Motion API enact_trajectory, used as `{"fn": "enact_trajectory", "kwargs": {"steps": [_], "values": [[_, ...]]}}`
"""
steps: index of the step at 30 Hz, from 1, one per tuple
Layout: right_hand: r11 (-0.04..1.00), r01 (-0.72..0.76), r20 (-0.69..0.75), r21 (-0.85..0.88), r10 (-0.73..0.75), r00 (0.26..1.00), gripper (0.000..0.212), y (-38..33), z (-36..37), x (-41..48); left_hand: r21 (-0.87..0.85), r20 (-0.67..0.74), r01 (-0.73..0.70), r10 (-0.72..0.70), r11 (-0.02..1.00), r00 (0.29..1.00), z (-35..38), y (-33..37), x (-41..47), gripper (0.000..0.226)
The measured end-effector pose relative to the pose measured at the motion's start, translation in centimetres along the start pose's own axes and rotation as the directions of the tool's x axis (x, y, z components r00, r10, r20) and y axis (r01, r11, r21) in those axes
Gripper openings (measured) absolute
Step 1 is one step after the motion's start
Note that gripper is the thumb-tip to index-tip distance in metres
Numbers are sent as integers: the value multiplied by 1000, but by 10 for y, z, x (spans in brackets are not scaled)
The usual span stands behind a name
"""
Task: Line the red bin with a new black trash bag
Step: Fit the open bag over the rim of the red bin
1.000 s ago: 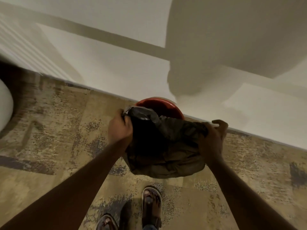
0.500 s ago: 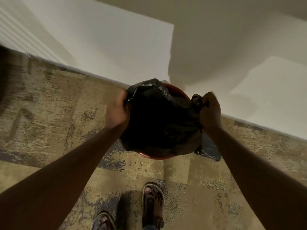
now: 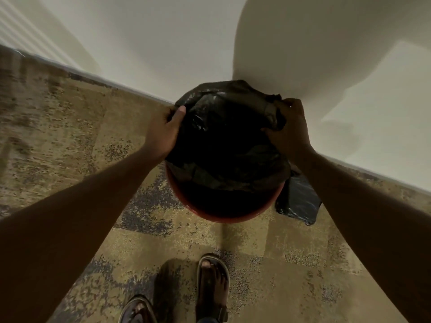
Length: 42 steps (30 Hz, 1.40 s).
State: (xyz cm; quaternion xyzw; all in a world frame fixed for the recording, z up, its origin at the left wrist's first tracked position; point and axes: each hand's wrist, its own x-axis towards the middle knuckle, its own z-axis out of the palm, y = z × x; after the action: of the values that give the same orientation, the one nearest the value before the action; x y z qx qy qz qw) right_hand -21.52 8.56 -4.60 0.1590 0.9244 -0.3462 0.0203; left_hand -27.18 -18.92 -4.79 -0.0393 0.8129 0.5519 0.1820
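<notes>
The red bin (image 3: 224, 215) stands on the carpet against the white wall, and only its near rim shows. A black trash bag (image 3: 228, 145) hangs open over the bin's mouth, with its body down inside. My left hand (image 3: 164, 129) grips the bag's edge on the left side. On the right side, my right hand (image 3: 288, 127) pinches a bunched part of the edge. The bag's edge covers the far rim; the near rim is bare red.
A second black plastic bag (image 3: 298, 201) lies on the carpet right of the bin, against the wall's base. My sandalled feet (image 3: 213, 285) stand just in front of the bin. Patterned carpet (image 3: 70, 136) stretches to the left.
The bag has been spread wider and lowered into the bin. Both hands have moved apart with its edge, and the near red rim now shows.
</notes>
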Motion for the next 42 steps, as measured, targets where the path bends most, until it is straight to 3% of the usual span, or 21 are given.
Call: {"fn": "enact_trajectory", "kwargs": {"steps": [2, 4, 7, 11, 13, 16, 20, 22, 25, 27, 28, 31, 33, 35, 39, 42], "values": [[999, 9, 10, -49, -8, 1000, 67, -1, 4, 4, 83, 15, 1, -2, 997, 1000, 0, -3, 8, 42], [992, 21, 20, -128, -19, 1000, 57, -1, 4, 9, 264, 7, 1, -3, 964, 1000, 4, -5, 13, 50], [977, -10, 41, -215, 20, 999, 36, -2, 7, 23, 351, -6, 30, -30, 936, 1000, 8, -9, 24, 52], [932, -58, 108, -357, 103, 989, 31, 3, 14, 38, 333, -87, 54, -27, 941, 996, 8, -22, 38, 48], [931, -111, 87, -347, 150, 985, 39, 5, 13, 44, 327, -164, 63, -9, 943, 986, 6, -24, 43, 44], [930, -205, 122, -304, 251, 960, 42, 2, 20, 51, 232, -279, 174, -105, 957, 954, -1, -34, 50, 44], [908, -320, 196, -272, 378, 905, 52, 14, 26, 41, 130, -199, 295, -267, 946, 943, 2, -49, 41, 50], [893, -367, 196, -262, 421, 886, 67, 21, 21, 36, 68, -147, 298, -286, 952, 947, 4, -50, 31, 52], [863, -463, 213, -203, 500, 839, 83, 34, 15, 24, -1, -24, 287, -287, 958, 958, 4, -49, 10, 53], [825, -560, 235, -82, 562, 793, 85, 39, 17, 8, -17, 77, 292, -290, 956, 954, -6, -53, -3, 43], [814, -581, 242, -23, 568, 786, 83, 43, 17, 3, -36, 107, 308, -303, 951, 947, -10, -55, -5, 50], [787, -590, 244, 180, 546, 802, 60, 56, 21, -25, -47, 87, 389, -384, 920, 919, -16, -61, -22, 78], [740, -593, 256, 317, 536, 805, 41, 64, 22, -46, -37, 68, 445, -442, 895, 894, -15, -61, -37, 74], [651, -617, 294, 443, 544, 785, 34, 68, 26, -64, -62, 23, 515, -514, 855, 857, -14, -62, -47, 55], [446, -660, 331, 605, 613, 717, 55, 70, 32, -88, -191, 1, 651, -664, 734, 748, -10, -57, -62, 24], [271, -719, 409, 640, 672, 618, 59, 67, 28, -104, -281, 44, 703, -723, 654, 690, -2, -56, -78, 29]]}}
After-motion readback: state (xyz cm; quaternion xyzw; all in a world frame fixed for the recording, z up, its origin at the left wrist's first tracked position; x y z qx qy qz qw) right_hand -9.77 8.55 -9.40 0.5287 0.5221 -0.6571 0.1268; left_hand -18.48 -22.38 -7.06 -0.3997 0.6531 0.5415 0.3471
